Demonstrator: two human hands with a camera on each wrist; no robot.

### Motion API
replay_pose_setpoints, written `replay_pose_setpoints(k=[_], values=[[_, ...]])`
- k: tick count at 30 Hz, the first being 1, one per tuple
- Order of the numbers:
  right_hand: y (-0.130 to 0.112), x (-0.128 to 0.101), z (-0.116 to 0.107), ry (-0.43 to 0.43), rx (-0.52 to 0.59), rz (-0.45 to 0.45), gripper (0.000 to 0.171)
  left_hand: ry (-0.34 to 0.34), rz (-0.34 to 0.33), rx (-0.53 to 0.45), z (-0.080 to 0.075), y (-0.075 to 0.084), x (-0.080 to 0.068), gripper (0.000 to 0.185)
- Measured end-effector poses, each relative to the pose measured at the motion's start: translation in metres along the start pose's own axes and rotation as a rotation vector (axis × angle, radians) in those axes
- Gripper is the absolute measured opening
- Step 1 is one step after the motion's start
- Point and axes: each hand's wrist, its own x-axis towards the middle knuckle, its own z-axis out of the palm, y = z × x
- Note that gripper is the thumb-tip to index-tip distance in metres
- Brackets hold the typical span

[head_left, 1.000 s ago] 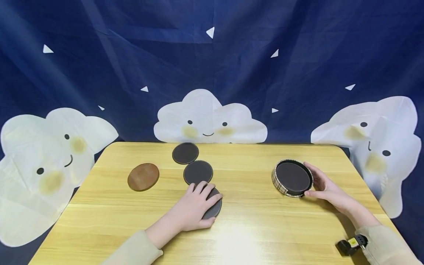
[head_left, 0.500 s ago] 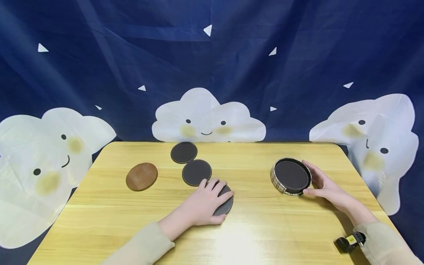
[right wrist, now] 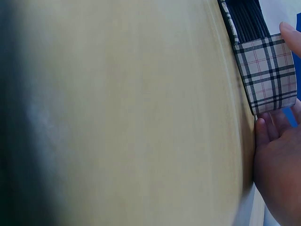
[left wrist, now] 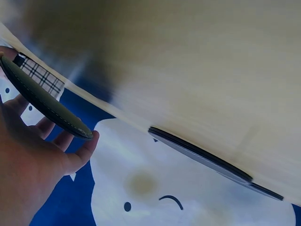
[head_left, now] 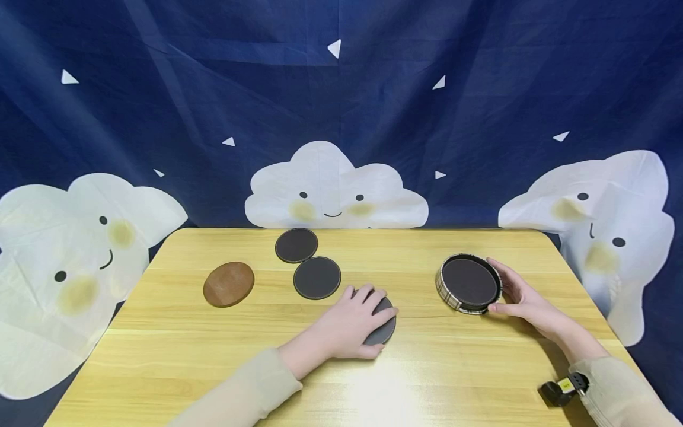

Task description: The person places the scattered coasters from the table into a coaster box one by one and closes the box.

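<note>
My left hand [head_left: 352, 325] grips a round dark coaster [head_left: 385, 330] by its edges, palm over it, near the middle of the table. In the left wrist view that coaster [left wrist: 47, 103] sits between the thumb and the curled fingers, and its edge has pale stitching. At the right, my right hand [head_left: 525, 305] holds a round plaid coaster holder [head_left: 448, 293] by its side, thumb at the front and fingers behind. Dark coasters [head_left: 469, 281] lie stacked inside it. Its cut-out in the right wrist view shows the stack's edges, beside the plaid wall [right wrist: 268, 75].
Two more dark coasters, a nearer one [head_left: 317, 277] and a farther one [head_left: 296, 245], lie touching or nearly so, left of centre. A brown round coaster [head_left: 229, 284] is farther left. Behind the wooden table [head_left: 160, 367] hangs a blue curtain [head_left: 299, 101] with clouds.
My left hand has moved to the right with its coaster, away from the two dark coasters. The right hand and the plaid holder have stayed in place; the head view shifted slightly.
</note>
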Motion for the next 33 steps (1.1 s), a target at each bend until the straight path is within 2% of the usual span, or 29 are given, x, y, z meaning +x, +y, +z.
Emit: replay_pose_setpoints(k=[21,33], values=[[-0.002,0.002,0.0,0.001,-0.006,0.002,0.096,0.05,0.081,0.026,-0.003,0.025,0.051,0.068],[0.0,0.0,0.0,0.006,-0.01,0.001,0.097,0.038,0.125,0.074,-0.005,0.042,0.081,0.07]])
